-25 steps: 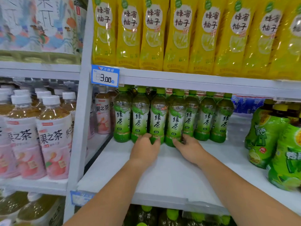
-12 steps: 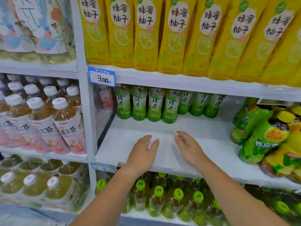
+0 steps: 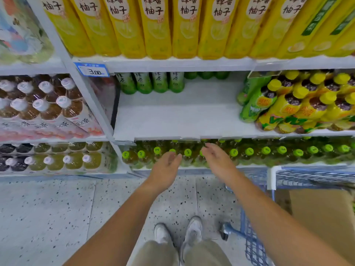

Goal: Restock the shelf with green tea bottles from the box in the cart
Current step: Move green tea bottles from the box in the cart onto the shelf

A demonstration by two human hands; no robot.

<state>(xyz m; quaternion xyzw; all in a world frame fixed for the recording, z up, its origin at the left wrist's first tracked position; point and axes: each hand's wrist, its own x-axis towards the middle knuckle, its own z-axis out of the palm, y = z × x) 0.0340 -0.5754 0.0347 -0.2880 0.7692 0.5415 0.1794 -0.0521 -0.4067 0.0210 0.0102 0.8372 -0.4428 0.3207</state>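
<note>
Several green tea bottles (image 3: 151, 82) stand in a row at the back left of the white middle shelf (image 3: 172, 116), their tops hidden by the shelf above. My left hand (image 3: 165, 169) and my right hand (image 3: 217, 160) hang in front of the lower shelf, below the white shelf's front edge, palms facing each other, fingers apart, holding nothing. At the right, a brown cardboard box (image 3: 322, 214) sits in the blue wire cart (image 3: 255, 239); its contents are out of sight.
Yellow-capped lemon tea bottles (image 3: 299, 104) crowd the right of the white shelf. Tall yellow bottles (image 3: 157, 29) fill the shelf above, green-capped bottles (image 3: 249, 152) the one below. White-capped peach tea (image 3: 48, 106) stands in the left bay. My shoes (image 3: 178, 231) are on speckled floor.
Both hands have left the green tea bottles, drawn back off the white shelf and dropped below its front edge. The view has tilted down and pulled back, showing floor, shoes and cart.
</note>
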